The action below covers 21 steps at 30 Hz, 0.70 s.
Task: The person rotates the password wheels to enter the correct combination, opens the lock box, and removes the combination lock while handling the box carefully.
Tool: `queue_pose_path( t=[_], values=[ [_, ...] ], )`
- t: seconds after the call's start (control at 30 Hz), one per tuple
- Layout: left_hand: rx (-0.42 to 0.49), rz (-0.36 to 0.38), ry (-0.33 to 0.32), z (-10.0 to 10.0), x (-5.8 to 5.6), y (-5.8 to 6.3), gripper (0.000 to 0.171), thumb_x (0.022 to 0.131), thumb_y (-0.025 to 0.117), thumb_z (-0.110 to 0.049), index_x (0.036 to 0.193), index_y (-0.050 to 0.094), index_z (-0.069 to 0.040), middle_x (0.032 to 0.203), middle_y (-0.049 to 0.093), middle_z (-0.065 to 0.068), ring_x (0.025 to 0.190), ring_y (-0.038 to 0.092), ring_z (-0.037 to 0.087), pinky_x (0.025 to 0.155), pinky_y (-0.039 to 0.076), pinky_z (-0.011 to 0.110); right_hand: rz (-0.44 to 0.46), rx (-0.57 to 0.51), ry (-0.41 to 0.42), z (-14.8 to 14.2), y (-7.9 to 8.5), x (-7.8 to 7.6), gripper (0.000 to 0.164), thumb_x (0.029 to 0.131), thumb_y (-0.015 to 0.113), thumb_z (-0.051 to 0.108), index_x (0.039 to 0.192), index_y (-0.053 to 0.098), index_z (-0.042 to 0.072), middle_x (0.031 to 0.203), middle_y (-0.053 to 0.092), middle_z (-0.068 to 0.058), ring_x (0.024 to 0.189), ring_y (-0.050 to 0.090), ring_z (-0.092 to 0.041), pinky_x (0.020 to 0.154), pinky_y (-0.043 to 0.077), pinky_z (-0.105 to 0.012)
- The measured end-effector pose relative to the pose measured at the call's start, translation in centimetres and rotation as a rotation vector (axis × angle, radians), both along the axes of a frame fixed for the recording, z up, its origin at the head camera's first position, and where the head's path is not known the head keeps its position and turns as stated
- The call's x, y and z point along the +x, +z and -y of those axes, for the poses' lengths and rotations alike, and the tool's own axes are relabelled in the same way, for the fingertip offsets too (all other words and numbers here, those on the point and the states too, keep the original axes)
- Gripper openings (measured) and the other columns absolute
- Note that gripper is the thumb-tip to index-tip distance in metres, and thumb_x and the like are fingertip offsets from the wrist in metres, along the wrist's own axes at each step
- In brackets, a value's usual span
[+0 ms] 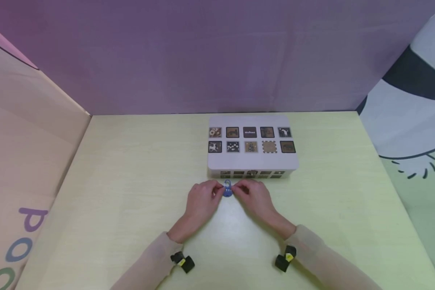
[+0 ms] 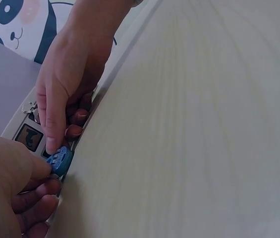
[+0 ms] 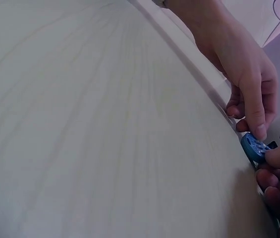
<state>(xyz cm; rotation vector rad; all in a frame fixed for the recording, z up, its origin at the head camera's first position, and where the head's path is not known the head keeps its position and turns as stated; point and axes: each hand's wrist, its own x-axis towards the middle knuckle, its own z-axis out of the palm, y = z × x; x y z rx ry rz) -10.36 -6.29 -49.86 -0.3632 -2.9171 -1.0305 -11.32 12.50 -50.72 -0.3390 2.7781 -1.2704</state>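
Note:
A small blue combination padlock (image 1: pixel 227 190) is between both hands, just in front of a white box's front face, its shackle pointing toward the box. The left hand (image 1: pixel 204 198) pinches its left edge with thumb and finger, and the right hand (image 1: pixel 254 197) pinches the opposite edge. Number dials show on the padlock (image 2: pixel 60 158) in the left wrist view. The white box (image 1: pixel 251 161) has its lid down and bears rows of small dark picture squares. A metal clasp (image 1: pixel 252 173) sits at the middle of its front.
The pale wooden table (image 1: pixel 148 161) reaches back to a purple curtain (image 1: pixel 217 60). Printed side panels stand at left and right, the right one with a panda-like figure (image 1: pixel 413 117). A small black device (image 1: pixel 183 262) is strapped at the left wrist, another (image 1: pixel 285 258) at the right.

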Motion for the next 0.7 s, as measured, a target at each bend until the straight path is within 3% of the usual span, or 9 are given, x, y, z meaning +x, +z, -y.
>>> queue_pose_path(
  t=[0.7],
  values=[
    [-0.016, 0.018, 0.013, -0.20, -0.18, -0.13, 0.009, 0.098, 0.072, -0.021, 0.095, 0.075, -0.013, 0.081, 0.072, -0.004, 0.072, 0.061, 0.011, 0.071, 0.048, 0.028, -0.091, -0.011, -0.012, 0.27, -0.21, 0.04, 0.011, 0.096, 0.074, 0.018, 0.094, 0.077, 0.008, 0.078, 0.073, -0.001, 0.064, 0.059, -0.006, 0.061, 0.054, -0.021]
  ],
)
